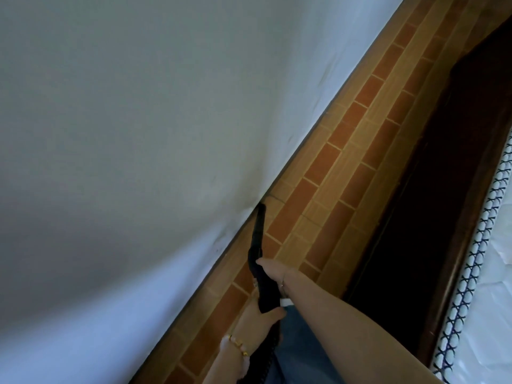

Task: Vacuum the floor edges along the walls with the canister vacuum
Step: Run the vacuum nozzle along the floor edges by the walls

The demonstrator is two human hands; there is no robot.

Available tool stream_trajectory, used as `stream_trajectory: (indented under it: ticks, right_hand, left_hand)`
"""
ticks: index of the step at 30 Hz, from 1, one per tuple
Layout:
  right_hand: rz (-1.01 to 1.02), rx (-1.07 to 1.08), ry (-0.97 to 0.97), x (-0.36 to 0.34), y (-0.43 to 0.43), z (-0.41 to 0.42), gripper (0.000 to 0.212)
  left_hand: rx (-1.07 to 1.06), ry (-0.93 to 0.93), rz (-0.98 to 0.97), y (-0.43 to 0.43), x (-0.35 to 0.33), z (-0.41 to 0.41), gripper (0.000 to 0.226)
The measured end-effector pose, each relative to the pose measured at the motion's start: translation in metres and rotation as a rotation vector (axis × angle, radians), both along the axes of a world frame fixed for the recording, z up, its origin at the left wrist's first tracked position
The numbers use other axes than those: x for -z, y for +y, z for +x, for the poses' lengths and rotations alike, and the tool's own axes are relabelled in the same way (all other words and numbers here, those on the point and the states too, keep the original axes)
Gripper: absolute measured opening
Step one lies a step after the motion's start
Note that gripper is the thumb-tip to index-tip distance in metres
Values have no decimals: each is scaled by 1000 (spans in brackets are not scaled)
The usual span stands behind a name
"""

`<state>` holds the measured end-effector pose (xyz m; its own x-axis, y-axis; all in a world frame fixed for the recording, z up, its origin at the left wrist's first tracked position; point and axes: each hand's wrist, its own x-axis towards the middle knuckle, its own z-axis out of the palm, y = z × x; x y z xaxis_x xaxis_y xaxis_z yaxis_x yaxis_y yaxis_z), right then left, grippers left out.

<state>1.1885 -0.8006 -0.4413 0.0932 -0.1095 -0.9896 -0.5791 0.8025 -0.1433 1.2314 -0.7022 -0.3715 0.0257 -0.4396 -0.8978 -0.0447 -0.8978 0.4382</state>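
Wall edge (pixel 304 138) | wand (pixel 256 236) tip there | R hand (pixel 273 274), L hand (pixel 257 314) grip behind tip

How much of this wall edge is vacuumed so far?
Done: unclear; the floor tiles look alike behind and ahead of the nozzle. In hand: the right hand and left hand grip the black wand, nozzle tip at the seam where floor meets wall. Left: probably the long edge stretching ahead.
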Motion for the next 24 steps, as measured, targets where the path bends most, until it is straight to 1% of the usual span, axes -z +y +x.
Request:
stream_trajectory:
  ticks: [1, 5, 7, 9, 10, 12, 14, 17, 21, 24]
  right_hand:
    - [0, -21, -7, 5, 7, 1, 59]
    - [15, -65, -20, 3, 26, 8, 56]
    - [25, -79, -24, 1, 33, 9, 48]
    - [68, -82, -41, 0, 40, 10, 38]
    - [100, -79, -48, -1, 44, 8, 36]
    - [123, -71, -37, -1, 50, 6, 38]
    - [98, -80, -5, 3, 54, 6, 41]
    - [-16, -178, 53, 10, 58, 2, 49]
    - [-196, -296, 67, 26, 58, -10, 63]
    - [-211, -374, 47, 38, 66, -16, 64]
  left_hand:
    - [3, 29, -4, 7, -4, 3, 33]
    - [-106, 93, -6, 26, -9, 7, 36]
    - [-122, 91, 7, 35, -4, 5, 39]
    - [-173, 73, 29, 44, -2, 3, 42]
    - [-190, 69, 39, 49, -3, 2, 44]
    - [-205, 81, 58, 61, -1, -2, 47]
    - [-222, 54, 74, 71, 0, -6, 40]
    - [-195, -5, 71, 84, 2, -18, 32]
    - [-28, -98, 35, 102, 4, -39, 23]
    - [-86, -123, 19, 113, 8, -56, 20]
